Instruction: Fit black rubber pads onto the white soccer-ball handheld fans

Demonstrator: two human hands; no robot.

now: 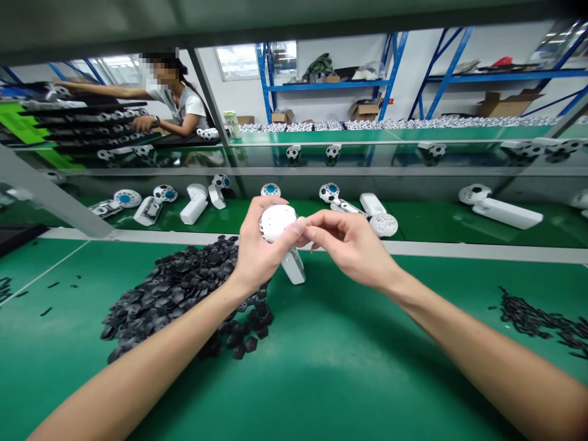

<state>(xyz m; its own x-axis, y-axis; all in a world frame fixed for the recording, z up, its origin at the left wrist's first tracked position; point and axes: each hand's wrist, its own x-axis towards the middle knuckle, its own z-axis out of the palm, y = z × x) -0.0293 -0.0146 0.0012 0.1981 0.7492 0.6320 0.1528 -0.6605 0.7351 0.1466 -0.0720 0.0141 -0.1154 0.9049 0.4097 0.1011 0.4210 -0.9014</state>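
Left hand: the left hand (257,251) is clenched around the round white head of a ball-headed device (275,222). The palm is behind the head and the thumb lies across its front.
Right hand: the right hand (349,245) has its fingers (307,233) curled, with thumb and forefinger pinched together against the right side of the head. Whether a small part sits between them cannot be told.
Where the device is: it is held in the air above the counter (321,367), between the two hands and just in front of the grey edge rail.
Long axis: the head is uppermost. The white handle (294,266) hangs from it, pointing down and slightly right toward the counter, so the axis is near upright and a little tilted.
Why held so: cupping the head seems to keep it steady and turn its bare right side toward the pinching fingertips. The handle hangs free, out of the way.
Black pieces: a heap of small black pieces (179,288) lies on the counter just under the left wrist, within easy reach. A thinner scatter of black bits (542,321) lies well apart at the right.
Belt beyond: on the green belt (413,211) lie more such devices. Some have football-patterned heads (329,193) and others are plain white (498,211).
Co-worker: a person (184,104) at far left reaches across stacked dark trays (92,116).
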